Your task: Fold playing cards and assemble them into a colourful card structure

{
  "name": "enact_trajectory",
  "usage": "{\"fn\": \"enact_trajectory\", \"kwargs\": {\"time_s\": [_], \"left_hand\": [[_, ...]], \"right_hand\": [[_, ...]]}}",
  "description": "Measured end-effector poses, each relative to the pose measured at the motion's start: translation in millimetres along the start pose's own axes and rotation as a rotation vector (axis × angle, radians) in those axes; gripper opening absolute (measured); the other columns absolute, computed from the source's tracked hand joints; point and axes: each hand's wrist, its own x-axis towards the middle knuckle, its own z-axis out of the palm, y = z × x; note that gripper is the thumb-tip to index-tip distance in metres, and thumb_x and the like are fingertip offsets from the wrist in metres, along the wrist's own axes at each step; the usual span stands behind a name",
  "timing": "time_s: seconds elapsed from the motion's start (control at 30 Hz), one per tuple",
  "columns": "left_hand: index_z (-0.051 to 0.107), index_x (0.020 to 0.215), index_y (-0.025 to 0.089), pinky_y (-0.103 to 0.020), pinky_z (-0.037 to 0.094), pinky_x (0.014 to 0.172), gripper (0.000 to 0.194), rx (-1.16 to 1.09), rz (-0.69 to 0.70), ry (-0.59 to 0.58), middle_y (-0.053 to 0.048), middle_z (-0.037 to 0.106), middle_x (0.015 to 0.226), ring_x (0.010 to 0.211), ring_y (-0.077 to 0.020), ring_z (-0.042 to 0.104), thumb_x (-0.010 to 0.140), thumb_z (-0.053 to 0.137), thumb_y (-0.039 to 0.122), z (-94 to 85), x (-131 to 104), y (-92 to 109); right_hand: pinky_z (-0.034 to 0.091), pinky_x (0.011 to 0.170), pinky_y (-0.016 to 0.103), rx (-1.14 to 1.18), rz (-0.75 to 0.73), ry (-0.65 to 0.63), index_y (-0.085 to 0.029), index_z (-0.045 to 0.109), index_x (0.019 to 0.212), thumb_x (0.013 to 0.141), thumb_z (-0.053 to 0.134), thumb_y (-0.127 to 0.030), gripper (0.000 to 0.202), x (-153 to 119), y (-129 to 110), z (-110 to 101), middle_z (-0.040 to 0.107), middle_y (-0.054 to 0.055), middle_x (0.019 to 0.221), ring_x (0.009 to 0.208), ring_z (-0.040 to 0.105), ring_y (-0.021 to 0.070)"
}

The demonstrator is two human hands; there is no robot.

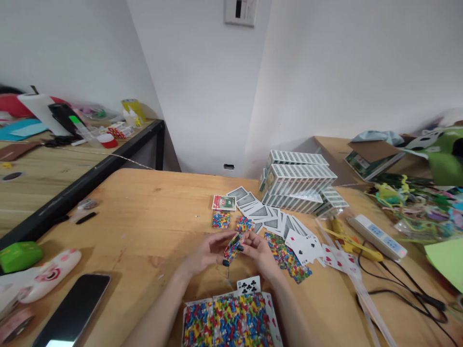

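Observation:
Between my two hands is a small piece with a multicoloured pattern (pixel 232 248), tilted and perhaps folded. My left hand (pixel 208 253) grips its left side with thumb and fingers, and my right hand (pixel 256 248) pinches it from the right. Just beyond lie two small patterned pieces, one (pixel 221 220) left and one (pixel 245 224) right. Near me, a panel covered in the same bright pattern (pixel 227 320) lies between my forearms, with a ten of clubs card (pixel 249 285) at its far edge. Larger patterned pieces (pixel 287 255) lie right of my right hand.
Beyond my hands are a card pack (pixel 224 203) and fanned playing cards (pixel 260 212). Striped card boxes (pixel 300 178) are stacked at the back. A hot glue gun (pixel 356 243), power strip (pixel 378 236) and cables are right; a phone (pixel 74 308) lies left.

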Motion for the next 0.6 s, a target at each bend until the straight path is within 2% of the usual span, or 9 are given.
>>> {"fn": "enact_trajectory", "kwargs": {"time_s": [0.2, 0.43, 0.6], "left_hand": [[0.059, 0.108, 0.024, -0.041, 0.034, 0.095, 0.055, -0.002, -0.010, -0.008, -0.008, 0.050, 0.122, 0.115, -0.0296, 0.042, 0.055, 0.074, 0.018, -0.4, -0.2, 0.2], [0.057, 0.110, 0.024, -0.041, 0.035, 0.094, 0.055, 0.026, -0.009, -0.016, -0.009, 0.050, 0.122, 0.113, -0.0289, 0.043, 0.057, 0.073, 0.019, -0.7, -0.4, -2.0], [0.057, 0.111, 0.024, -0.041, 0.033, 0.095, 0.057, 0.075, -0.019, -0.011, -0.008, 0.050, 0.123, 0.115, -0.0283, 0.043, 0.056, 0.074, 0.018, -3.2, -1.4, -4.6]], "right_hand": [[0.041, 0.059, 0.024, -0.021, -0.001, 0.010, -0.019, 0.054, 0.074, 0.061, 0.071, -0.031, 0.025, 0.1, 1.4, -0.7, 0.058, -0.001, 0.067, 0.060, 0.052, 0.0118], [0.039, 0.058, 0.023, -0.156, -0.040, 0.126, -0.018, 0.060, 0.068, 0.059, 0.071, -0.031, 0.019, 2.9, 4.9, -7.0, 0.059, -0.001, 0.064, 0.059, 0.051, 0.0120], [0.040, 0.062, 0.024, -0.143, -0.036, 0.130, -0.018, 0.063, 0.065, 0.058, 0.072, -0.028, 0.016, 3.1, 6.0, -8.0, 0.061, 0.000, 0.067, 0.062, 0.052, 0.0128]]}}
